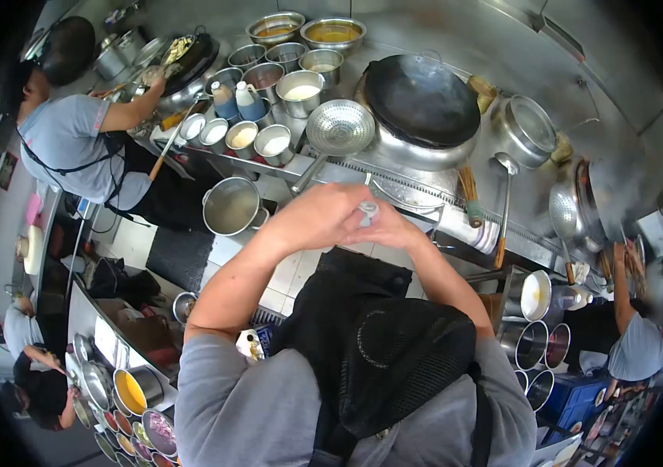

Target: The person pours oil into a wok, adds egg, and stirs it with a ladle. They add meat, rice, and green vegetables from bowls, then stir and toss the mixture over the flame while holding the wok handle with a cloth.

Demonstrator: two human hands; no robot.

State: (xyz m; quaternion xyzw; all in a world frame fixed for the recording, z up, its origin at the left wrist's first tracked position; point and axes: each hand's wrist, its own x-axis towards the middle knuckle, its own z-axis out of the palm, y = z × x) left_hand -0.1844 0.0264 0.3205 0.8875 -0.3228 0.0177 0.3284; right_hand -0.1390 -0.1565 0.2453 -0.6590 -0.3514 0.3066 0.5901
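My left hand and my right hand meet in front of my chest, at the stove's front edge. Both have their fingers closed, and a small pale grey, crumpled-looking piece shows between them. Its kind is too small to make out. Just beyond my left hand lies a perforated skimmer, its handle pointing down toward my wrist. A dark wok sits on the burner ahead, with faint smoke over it. A large steel pot stands left of my left forearm.
Seasoning tins, two squeeze bottles and basins of yellow liquid crowd the left counter. A ladle and a bamboo brush lie right. One co-worker cooks at left; another stands at right.
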